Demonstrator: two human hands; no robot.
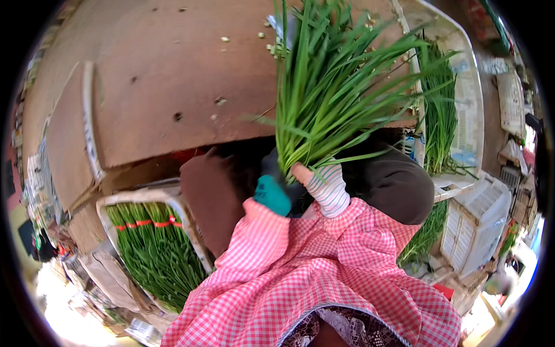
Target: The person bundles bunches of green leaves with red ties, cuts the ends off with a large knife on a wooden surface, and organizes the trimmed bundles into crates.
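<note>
A large loose bunch of garlic chives [324,87], with long flat green leaves, fans upward over the brown board from its gathered base above my lap. My left hand [273,185], in a dark glove with a teal cuff, closes on the base from the left; its fingers are partly hidden. From the right, my right hand [302,172] grips the same base, bare skin showing above a striped cuff. The leaf tips spread toward the far edge and to the right, slightly smeared by motion.
The brown board [150,87] carries small pale cut bits. At right, a white crate [471,104] holds more loose chives [439,115]. At lower left, another crate [199,243] contains chive bundles [144,225] tied with red bands. An upturned white basket [477,214] stands farther right.
</note>
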